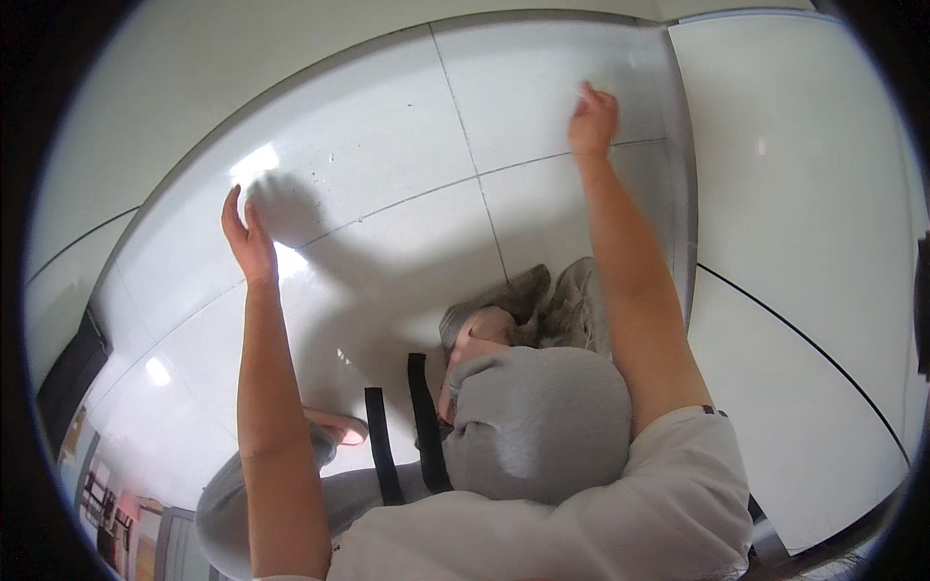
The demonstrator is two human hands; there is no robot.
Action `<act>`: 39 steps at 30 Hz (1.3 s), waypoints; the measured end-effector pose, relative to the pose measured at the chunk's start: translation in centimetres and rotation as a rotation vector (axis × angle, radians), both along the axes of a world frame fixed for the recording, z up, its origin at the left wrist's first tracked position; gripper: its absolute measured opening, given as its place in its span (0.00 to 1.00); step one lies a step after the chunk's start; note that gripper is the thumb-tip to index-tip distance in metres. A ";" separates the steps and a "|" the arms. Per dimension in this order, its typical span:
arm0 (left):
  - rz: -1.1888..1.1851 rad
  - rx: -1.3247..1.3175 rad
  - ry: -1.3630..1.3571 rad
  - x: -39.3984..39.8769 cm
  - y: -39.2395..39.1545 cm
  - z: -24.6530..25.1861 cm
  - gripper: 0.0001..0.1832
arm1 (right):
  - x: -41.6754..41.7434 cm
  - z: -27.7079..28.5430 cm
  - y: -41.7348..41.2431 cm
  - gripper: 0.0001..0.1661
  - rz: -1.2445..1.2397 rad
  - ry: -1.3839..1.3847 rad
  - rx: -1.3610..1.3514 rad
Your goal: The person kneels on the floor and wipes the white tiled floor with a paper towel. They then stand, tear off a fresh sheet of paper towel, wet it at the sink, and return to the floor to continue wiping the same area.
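Observation:
Both arms reach forward over the pale tiled floor [392,131]. My left hand [248,236] is raised at the left, fingers apart, holding nothing; its shadow falls on the tiles beside it. My right hand [594,123] is near the upper right with its fingers bent; it is small and slightly blurred, and whether something thin is between the fingers cannot be told. A grey cloth [581,305] lies bunched on the floor by my pink slipper [465,352], below my right hand. Small dark specks [320,178] dot the tiles between the hands.
Pale smooth panels [785,181] stand along the right and the top, meeting the floor at a grey baseboard [683,181]. My bent knee [538,421] in grey trousers is close below. Two black straps [425,421] hang before me. Shelving with mixed items [109,508] is at lower left.

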State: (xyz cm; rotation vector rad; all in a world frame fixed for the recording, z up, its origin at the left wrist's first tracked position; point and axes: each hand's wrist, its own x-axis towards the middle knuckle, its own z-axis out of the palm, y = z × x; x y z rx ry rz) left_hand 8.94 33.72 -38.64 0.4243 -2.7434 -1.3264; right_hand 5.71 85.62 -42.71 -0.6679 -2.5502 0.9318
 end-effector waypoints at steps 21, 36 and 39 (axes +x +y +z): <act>-0.037 0.352 -0.096 -2.2 6.7 -1.3 0.29 | -6.3 -1.5 0.9 0.16 -0.057 -0.005 0.066; 0.065 0.489 -0.007 -4.7 2.9 -1.4 0.30 | -13.2 -1.0 -9.0 0.10 0.208 0.081 0.394; -0.030 0.167 0.055 -8.4 2.9 -3.0 0.30 | -15.4 -3.2 -12.0 0.11 0.313 -0.116 0.576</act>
